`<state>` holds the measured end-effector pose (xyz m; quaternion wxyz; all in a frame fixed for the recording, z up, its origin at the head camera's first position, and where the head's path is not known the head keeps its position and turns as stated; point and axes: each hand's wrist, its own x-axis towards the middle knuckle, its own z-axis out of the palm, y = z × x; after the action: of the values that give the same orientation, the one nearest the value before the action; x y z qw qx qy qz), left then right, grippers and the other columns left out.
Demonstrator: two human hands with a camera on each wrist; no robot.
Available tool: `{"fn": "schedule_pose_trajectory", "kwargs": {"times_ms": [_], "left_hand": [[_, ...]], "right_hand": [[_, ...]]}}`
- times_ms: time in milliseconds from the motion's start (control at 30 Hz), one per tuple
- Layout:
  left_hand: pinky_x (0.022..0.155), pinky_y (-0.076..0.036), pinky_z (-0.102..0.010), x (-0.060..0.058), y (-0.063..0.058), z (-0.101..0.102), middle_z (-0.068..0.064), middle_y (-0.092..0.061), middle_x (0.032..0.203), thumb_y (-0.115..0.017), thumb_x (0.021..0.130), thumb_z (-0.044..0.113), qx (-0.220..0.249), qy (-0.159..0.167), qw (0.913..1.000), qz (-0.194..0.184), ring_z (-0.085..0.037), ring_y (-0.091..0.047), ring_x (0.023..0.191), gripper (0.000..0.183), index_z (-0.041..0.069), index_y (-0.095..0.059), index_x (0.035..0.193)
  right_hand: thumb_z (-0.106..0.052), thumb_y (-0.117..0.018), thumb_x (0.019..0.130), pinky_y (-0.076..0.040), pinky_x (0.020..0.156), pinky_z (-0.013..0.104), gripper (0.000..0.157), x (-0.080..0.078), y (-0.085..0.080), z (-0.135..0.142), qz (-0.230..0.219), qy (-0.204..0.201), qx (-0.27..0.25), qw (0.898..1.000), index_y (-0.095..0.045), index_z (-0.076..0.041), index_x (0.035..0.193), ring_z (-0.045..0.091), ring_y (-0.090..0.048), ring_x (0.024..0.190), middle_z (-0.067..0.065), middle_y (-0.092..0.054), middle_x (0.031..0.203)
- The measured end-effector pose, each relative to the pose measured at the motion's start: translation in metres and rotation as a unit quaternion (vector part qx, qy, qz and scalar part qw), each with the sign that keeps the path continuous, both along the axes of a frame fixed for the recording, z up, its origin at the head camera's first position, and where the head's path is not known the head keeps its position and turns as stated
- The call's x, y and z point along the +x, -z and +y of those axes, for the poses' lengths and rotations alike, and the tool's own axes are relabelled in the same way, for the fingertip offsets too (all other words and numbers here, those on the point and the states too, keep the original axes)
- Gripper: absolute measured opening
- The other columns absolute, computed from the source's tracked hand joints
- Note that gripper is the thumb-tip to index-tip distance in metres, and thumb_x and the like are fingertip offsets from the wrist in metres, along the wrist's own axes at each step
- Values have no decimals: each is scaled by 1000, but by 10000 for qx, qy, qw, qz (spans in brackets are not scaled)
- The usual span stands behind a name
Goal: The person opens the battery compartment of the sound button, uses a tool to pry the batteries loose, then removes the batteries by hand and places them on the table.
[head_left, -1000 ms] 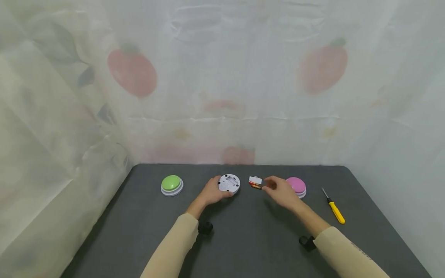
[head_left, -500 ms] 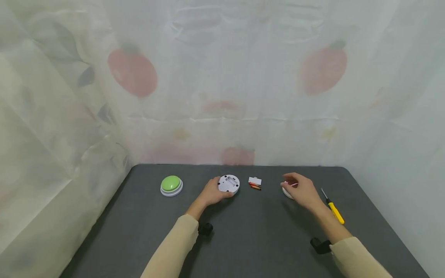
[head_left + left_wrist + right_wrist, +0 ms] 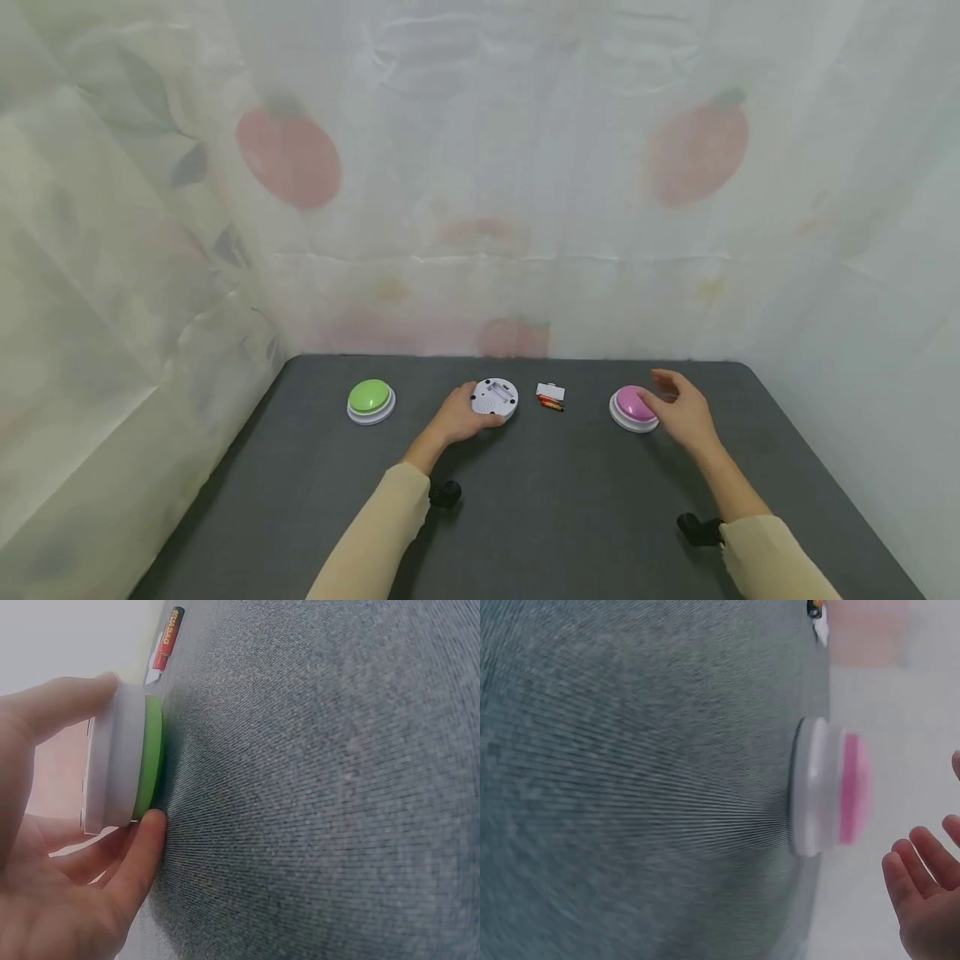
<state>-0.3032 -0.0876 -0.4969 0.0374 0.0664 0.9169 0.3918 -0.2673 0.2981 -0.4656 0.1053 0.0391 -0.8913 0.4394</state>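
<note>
A round white buzzer button [image 3: 494,398] is in my left hand [image 3: 456,414], held by its sides between thumb and fingers. It is upside down, its underside with a bare battery slot facing up. In the left wrist view its green dome [image 3: 152,754] faces the table. At the right, a pink buzzer button [image 3: 633,408] stands dome up on the table. My right hand [image 3: 684,412] hovers over its right side with fingers spread and nothing in them. The right wrist view shows that hand [image 3: 930,881] apart from the pink dome.
Small red-and-dark batteries [image 3: 551,402] lie by a white cover [image 3: 551,390] between the two buzzers. Another green-domed buzzer [image 3: 371,402] stands at the left of the dark table [image 3: 525,517]. A printed curtain [image 3: 480,283] hangs behind. The yellow screwdriver is hidden, apparently behind my right arm.
My right hand has moved right, from beside the batteries, across the pink buzzer to its right side. The yellow screwdriver has gone out of sight. My left hand has kept its hold.
</note>
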Motion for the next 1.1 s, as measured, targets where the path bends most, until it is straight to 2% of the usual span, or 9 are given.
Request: {"fn": "schedule_pose_trajectory", "kwargs": {"times_ms": [233, 667, 867, 1100], "left_hand": [[106, -39, -53, 0, 0, 2, -23, -50, 144, -84, 79, 40, 13, 3, 9999, -106, -37, -49, 130, 93, -3, -42, 150], [105, -40, -52, -4, 0, 3, -22, -51, 143, -84, 78, 41, -16, -65, 9999, -132, -36, -50, 129, 93, -2, -42, 150], [105, -40, -52, -4, 3, 3, -21, -52, 143, -85, 78, 41, 42, -109, 9999, -123, -35, -51, 128, 94, -1, -42, 150], [104, -40, -51, -5, 1, 3, -23, -51, 142, -85, 77, 39, -43, -71, 9999, -68, -36, -51, 127, 95, -3, -41, 150]], "right_hand": [[-29, -68, 99, -33, 111, 58, 72, -10, 16, 8, -594, -97, -339, 9976, -34, 10, 150, 48, -38, 139, 34, -40, 149], [-29, -73, 95, -32, 112, 59, 85, -22, 36, 15, -1298, -390, -523, 9894, -25, 10, 154, 49, -32, 141, 35, -31, 154], [-20, -78, 91, -31, 112, 60, 90, -25, 41, 17, -1260, -706, -669, 9873, -22, 13, 153, 51, -30, 142, 38, -30, 153], [-19, -79, 89, -33, 111, 59, 90, -24, 41, 15, -1209, -542, -409, 9903, -25, 15, 151, 51, -35, 139, 38, -33, 150]]}}
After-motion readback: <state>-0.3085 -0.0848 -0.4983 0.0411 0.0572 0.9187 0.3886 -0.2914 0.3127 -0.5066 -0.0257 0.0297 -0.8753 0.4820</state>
